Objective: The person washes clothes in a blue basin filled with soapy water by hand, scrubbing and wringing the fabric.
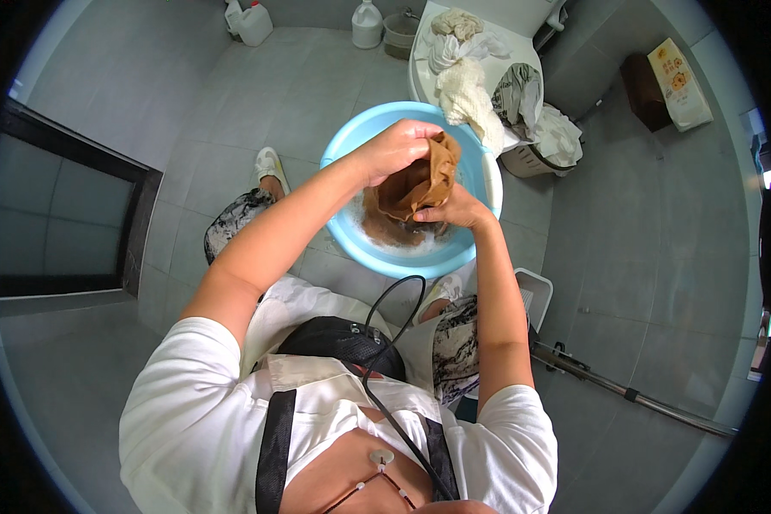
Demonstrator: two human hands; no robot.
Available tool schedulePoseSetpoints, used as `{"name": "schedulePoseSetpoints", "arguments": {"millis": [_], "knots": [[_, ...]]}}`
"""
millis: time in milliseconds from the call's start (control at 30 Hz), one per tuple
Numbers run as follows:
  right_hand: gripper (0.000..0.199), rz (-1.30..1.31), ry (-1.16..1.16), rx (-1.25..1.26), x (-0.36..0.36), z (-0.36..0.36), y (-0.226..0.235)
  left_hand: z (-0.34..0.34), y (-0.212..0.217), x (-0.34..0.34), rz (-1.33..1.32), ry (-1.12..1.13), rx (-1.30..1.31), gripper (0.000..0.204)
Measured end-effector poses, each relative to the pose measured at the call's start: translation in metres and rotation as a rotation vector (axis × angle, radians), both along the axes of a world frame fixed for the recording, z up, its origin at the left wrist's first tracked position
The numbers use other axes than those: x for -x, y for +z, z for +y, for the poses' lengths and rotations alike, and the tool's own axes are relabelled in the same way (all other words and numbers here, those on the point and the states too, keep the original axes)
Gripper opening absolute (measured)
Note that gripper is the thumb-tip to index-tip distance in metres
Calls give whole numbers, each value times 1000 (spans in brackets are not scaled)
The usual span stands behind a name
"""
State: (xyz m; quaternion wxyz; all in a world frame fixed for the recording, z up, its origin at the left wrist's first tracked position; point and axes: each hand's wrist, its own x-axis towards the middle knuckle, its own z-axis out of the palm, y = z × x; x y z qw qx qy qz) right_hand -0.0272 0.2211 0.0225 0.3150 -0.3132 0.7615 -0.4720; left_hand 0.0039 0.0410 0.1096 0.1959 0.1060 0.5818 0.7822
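A light blue basin (344, 152) stands on the floor in front of me, with soapy, sudsy water in its bottom. Above the water I hold up a wet brown cloth (407, 188), a garment by its look, bunched and partly hanging into the suds. My left hand (400, 152) is closed on its upper edge, fingers pinching the fabric. Lower down on the right, my right hand (456, 208) grips the cloth's side, thumb on the outside. Folds of the cloth hide some fingertips of both hands.
Beyond the basin, a white toilet (421, 64) carries several garments; a cream knit (467, 94) droops onto the basin's rim. A laundry basket (527, 161) with white clothes stands right. White jugs (367, 26) line the back wall. A metal pole (625, 392) lies at right.
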Motion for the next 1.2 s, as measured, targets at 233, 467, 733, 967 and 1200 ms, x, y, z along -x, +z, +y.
{"name": "schedulePoseSetpoints", "arguments": {"millis": [233,467,733,967,1200], "knots": [[76,-385,-64,267,-2,8,19,3,43,16,-21,0,-234,25],[60,-463,-318,653,-28,3,39,-23,-7,68,-122,156,-399,23],[37,-535,-614,685,-26,-1,28,-21,-156,19,-517,134,-286,41],[40,-653,-584,506,2,-4,1,9,-171,-30,-613,-19,371,30],[39,-726,-660,321,18,-19,-57,5,-166,-45,-347,-136,916,28]]}}
